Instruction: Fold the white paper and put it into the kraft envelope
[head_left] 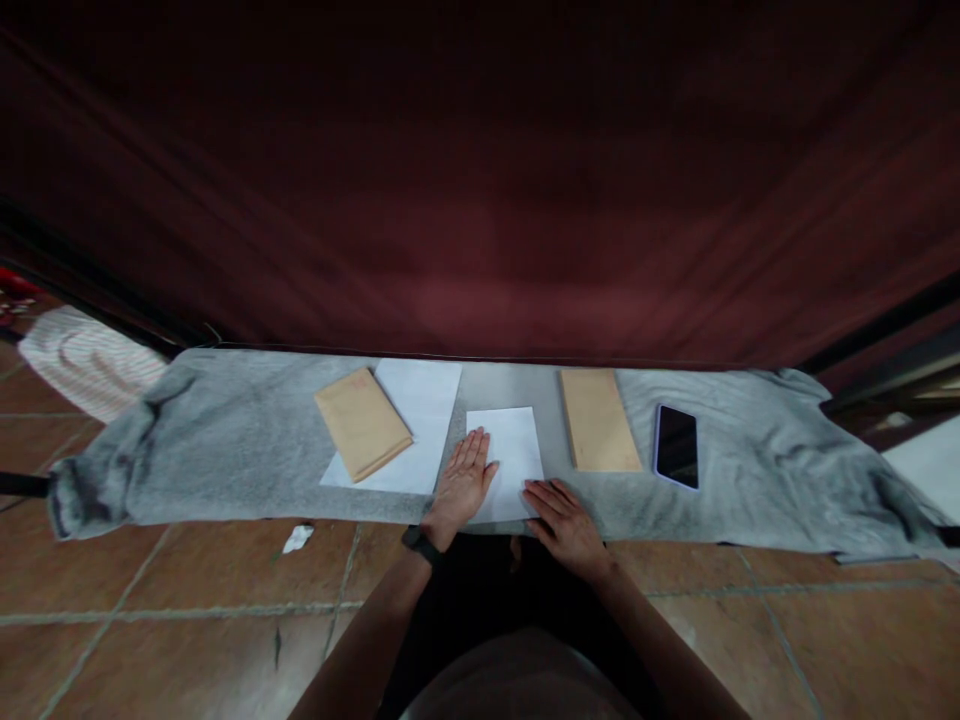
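Small white rectangular sheet of paper (514,445), possibly folded, lying flat near the front edge of the narrow worktop covered in soft grey cloth (247,440), directly before the person. It is judged to be light, thin and flexible: easily creased, not fragile under flat pressure, and liable to shift on the yielding cloth. The far edge and upper right corner, both uncovered, appear the best places to take hold. The left hand (463,482) lies along the sheet's left side, fingers extended and nearly together, thumb apart; the right hand (566,525) rests at its lower right edge, fingers loosely spread and slightly bent. Neither hand pinches anything. To the left, a flat brown paper packet (364,425) lies askew on a larger white sheet of paper (431,400); to the right lie a tan rectangular paper envelope (600,420) and a dark-screened phone with a lilac edge (676,447).
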